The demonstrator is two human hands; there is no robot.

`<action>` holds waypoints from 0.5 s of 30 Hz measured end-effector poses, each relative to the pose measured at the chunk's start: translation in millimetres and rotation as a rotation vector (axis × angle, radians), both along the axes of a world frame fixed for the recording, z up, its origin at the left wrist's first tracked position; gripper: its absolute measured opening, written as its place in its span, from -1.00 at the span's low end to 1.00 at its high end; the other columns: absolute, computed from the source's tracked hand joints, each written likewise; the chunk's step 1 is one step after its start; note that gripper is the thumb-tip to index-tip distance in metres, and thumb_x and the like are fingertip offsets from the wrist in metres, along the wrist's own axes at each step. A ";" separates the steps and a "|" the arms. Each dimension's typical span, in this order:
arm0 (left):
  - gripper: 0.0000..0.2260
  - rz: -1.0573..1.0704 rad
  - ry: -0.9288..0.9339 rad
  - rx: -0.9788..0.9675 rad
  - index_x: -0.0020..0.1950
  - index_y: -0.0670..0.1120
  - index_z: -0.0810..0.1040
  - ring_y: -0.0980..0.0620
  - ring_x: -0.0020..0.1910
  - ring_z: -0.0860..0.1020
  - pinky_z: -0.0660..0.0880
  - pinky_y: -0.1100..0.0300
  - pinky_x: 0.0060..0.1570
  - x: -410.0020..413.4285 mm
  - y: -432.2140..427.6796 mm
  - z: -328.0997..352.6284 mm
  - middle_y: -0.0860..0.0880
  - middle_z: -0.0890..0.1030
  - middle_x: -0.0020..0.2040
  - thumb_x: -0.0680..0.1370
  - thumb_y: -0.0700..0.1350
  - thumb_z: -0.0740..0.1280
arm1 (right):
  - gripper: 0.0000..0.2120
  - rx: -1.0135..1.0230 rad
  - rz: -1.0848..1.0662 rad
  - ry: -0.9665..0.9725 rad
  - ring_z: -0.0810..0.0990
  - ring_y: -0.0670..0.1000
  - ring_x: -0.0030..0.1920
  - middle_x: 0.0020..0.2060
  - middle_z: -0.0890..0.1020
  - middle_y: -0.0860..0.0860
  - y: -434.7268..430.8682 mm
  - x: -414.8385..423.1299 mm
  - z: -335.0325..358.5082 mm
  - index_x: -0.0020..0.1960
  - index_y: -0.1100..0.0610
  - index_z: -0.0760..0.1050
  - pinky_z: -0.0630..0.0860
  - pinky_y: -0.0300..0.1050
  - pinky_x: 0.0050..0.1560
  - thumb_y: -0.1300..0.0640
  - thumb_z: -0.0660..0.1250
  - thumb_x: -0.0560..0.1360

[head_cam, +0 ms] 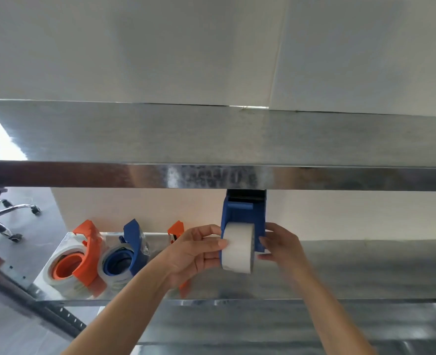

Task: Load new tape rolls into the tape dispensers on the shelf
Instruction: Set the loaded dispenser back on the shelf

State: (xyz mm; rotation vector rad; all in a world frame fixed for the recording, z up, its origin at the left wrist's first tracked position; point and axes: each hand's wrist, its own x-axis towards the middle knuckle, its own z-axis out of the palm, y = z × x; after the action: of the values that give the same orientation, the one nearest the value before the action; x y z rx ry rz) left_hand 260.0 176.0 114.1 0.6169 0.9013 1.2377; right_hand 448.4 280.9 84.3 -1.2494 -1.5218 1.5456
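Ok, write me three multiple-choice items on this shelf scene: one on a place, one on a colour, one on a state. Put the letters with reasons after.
1. Where does the orange dispenser with tape lie? A on the shelf, at its left end; B on the floor; C on a chair.
2. What colour is the held dispenser? A orange; B green; C blue.
3. What is the left hand doing? A hanging idle; B holding the white roll; C pressing the wall.
Answers: A, it lies on the metal shelf's left end; C, its body is blue; B, the thumb lies on the roll.
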 end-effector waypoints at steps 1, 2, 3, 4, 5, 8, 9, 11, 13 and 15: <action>-0.81 0.004 0.043 0.001 -0.08 -0.17 0.57 -0.12 -0.11 0.68 0.63 0.02 -0.05 2.2 -0.1 1.6 -0.20 0.68 -0.07 0.35 -0.32 0.45 | -0.75 0.018 -0.006 -0.043 0.65 0.03 -0.14 -0.13 0.65 0.02 1.9 -3.1 -1.0 -0.06 -0.02 0.52 0.65 -0.12 -0.23 0.34 0.31 0.52; -0.83 0.016 0.080 0.002 -0.10 -0.16 0.56 -0.12 -0.12 0.68 0.63 0.03 -0.05 4.1 -0.2 2.3 -0.19 0.69 -0.09 0.36 -0.33 0.43 | -0.76 0.029 -0.009 -0.073 0.64 0.02 -0.16 -0.16 0.64 -0.01 3.8 -5.9 -1.8 -0.07 -0.01 0.51 0.65 -0.09 -0.21 0.34 0.32 0.52; -0.85 0.030 0.105 0.006 -0.13 -0.15 0.56 -0.11 -0.14 0.69 0.63 0.04 -0.07 5.3 -0.2 1.8 -0.19 0.69 -0.12 0.36 -0.34 0.41 | -0.78 0.031 -0.006 -0.100 0.63 0.03 -0.16 -0.17 0.63 -0.03 5.1 -7.6 -2.4 -0.05 0.01 0.50 0.65 -0.06 -0.18 0.33 0.32 0.52; -0.85 0.045 0.118 0.006 -0.15 -0.14 0.56 -0.10 -0.16 0.69 0.64 0.06 -0.10 6.2 -0.5 1.5 -0.18 0.69 -0.15 0.36 -0.34 0.40 | -0.79 0.036 0.001 -0.126 0.63 0.04 -0.14 -0.15 0.63 -0.02 5.9 -8.2 -3.2 -0.03 0.00 0.49 0.64 -0.05 -0.16 0.32 0.33 0.51; -0.86 0.059 0.121 0.007 -0.17 -0.14 0.56 -0.09 -0.19 0.69 0.64 0.07 -0.14 6.2 -1.0 0.9 -0.17 0.69 -0.18 0.35 -0.34 0.40 | -0.80 0.048 0.004 -0.152 0.64 0.04 -0.12 -0.12 0.63 -0.02 5.9 -7.2 -3.2 -0.02 -0.01 0.49 0.62 -0.08 -0.18 0.29 0.33 0.51; -0.84 0.097 0.106 -0.004 -0.20 -0.11 0.56 -0.06 -0.25 0.68 0.64 0.11 -0.18 2.3 -1.9 -3.4 -0.13 0.68 -0.24 0.33 -0.34 0.41 | -0.94 0.135 -0.059 -0.192 0.64 0.02 -0.16 -0.11 0.62 0.01 -3.1 0.8 0.0 -0.08 0.03 0.49 0.59 -0.15 -0.25 0.17 0.31 0.54; -0.84 0.104 0.099 -0.013 -0.19 -0.11 0.56 -0.06 -0.24 0.68 0.63 0.10 -0.16 -0.2 -1.5 -5.6 -0.14 0.68 -0.23 0.33 -0.34 0.42 | -0.94 0.153 -0.058 -0.183 0.63 0.00 -0.18 -0.14 0.63 0.02 -9.5 2.6 2.8 -0.10 0.07 0.50 0.58 -0.12 -0.23 0.12 0.30 0.55; -0.82 0.122 0.092 -0.036 -0.16 -0.11 0.56 -0.08 -0.20 0.68 0.61 0.06 -0.09 -4.2 -0.6 -10.5 -0.15 0.68 -0.19 0.32 -0.32 0.44 | -0.81 0.123 0.040 -0.150 0.63 -0.05 -0.20 -0.18 0.66 0.00 -25.5 1.6 8.6 -0.12 0.12 0.54 0.57 -0.14 -0.18 0.02 0.28 0.56; -0.80 0.130 0.093 -0.053 -0.15 -0.12 0.55 -0.08 -0.19 0.68 0.60 0.06 -0.08 -5.5 -0.3 -14.4 -0.16 0.68 -0.18 0.30 -0.32 0.46 | -0.77 0.077 0.157 -0.148 0.63 -0.09 -0.17 -0.21 0.67 -0.05 -39.7 -4.1 12.2 -0.12 0.10 0.58 0.54 -0.18 -0.12 -0.04 0.29 0.54; -0.81 0.127 0.090 -0.064 -0.16 -0.13 0.55 -0.06 -0.23 0.68 0.63 0.11 -0.17 -3.5 -1.4 -18.1 -0.14 0.69 -0.22 0.31 -0.33 0.45 | -0.81 0.080 0.189 -0.131 0.61 -0.10 -0.16 -0.21 0.67 -0.02 -48.0 -11.6 11.9 -0.12 0.08 0.59 0.53 -0.15 -0.06 -0.04 0.36 0.49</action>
State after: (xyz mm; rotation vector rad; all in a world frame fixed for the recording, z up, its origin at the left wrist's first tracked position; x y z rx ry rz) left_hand 256.5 174.7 96.0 0.5753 1.0652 1.2971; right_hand 436.8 233.0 96.2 -1.2113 -1.8126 1.5281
